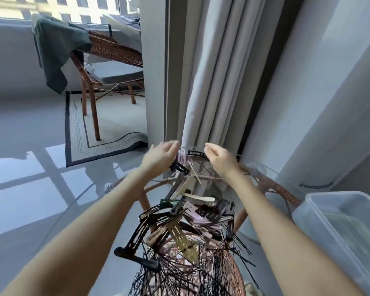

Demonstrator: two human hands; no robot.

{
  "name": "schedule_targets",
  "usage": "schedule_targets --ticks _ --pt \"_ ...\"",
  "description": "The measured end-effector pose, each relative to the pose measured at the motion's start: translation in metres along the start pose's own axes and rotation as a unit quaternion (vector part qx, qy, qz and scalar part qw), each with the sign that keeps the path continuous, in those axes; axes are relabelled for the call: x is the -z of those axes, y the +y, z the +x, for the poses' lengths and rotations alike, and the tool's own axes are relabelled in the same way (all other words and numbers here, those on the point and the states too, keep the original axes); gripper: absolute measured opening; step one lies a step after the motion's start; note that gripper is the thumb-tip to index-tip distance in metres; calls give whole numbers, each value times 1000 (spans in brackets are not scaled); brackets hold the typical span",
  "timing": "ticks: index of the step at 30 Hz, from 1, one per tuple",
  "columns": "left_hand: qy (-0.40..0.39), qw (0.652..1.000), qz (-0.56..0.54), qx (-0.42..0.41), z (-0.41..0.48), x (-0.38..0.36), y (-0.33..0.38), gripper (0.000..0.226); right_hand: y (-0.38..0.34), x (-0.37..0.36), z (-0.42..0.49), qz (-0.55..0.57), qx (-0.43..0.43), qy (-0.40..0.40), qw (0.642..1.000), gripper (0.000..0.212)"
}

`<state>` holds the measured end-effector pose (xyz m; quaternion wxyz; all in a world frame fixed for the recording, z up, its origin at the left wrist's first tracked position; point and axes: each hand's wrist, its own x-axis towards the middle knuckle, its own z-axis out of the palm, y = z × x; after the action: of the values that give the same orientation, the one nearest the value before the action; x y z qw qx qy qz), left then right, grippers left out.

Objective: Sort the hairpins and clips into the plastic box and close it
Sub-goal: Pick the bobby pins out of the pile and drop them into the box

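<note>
Hairpins and clips (pixel 179 231) heap on the desk (pixel 107 210) beside the plastic box (pixel 320 197), insides unclear. Past them, right hand (pixel 219 157) pinches a black clip (pixel 193 153); left hand (pixel 162 154) too blurry to tell.

From my remote seat I look down on a round glass table (pixel 265 167), its top clear enough that the brown rattan frame (pixel 283 192) beneath shows through. A dense heap of thin black hairpins (pixel 179 272) lies on the near part of the glass. Beyond them, toward the far rim, larger clips (pixel 192 212) in black, beige, pink and green are piled across one another. A translucent plastic box (pixel 340 221) stands on the right of the table, apart from the heap and partly cut off by the picture edge.
</note>
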<state>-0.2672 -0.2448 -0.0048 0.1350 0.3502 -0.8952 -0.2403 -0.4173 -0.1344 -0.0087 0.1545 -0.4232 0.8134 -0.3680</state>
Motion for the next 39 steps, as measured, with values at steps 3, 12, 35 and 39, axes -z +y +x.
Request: schedule_targets --ticks 3,12,35,39 --pt "-80 995 59 -7 10 -13 6 48 -7 -19 4 -64 28 -95 993 44" --pt "-113 988 -102 -1 -84 4 12 54 -15 -4 -77 108 75 -220 967 35" --pt "157 973 -151 77 -177 -23 55 43 -41 -24 -175 76 29 30 996 27" --pt "126 974 -172 79 -185 -5 55 45 -60 -13 -197 74 53 38 995 33"
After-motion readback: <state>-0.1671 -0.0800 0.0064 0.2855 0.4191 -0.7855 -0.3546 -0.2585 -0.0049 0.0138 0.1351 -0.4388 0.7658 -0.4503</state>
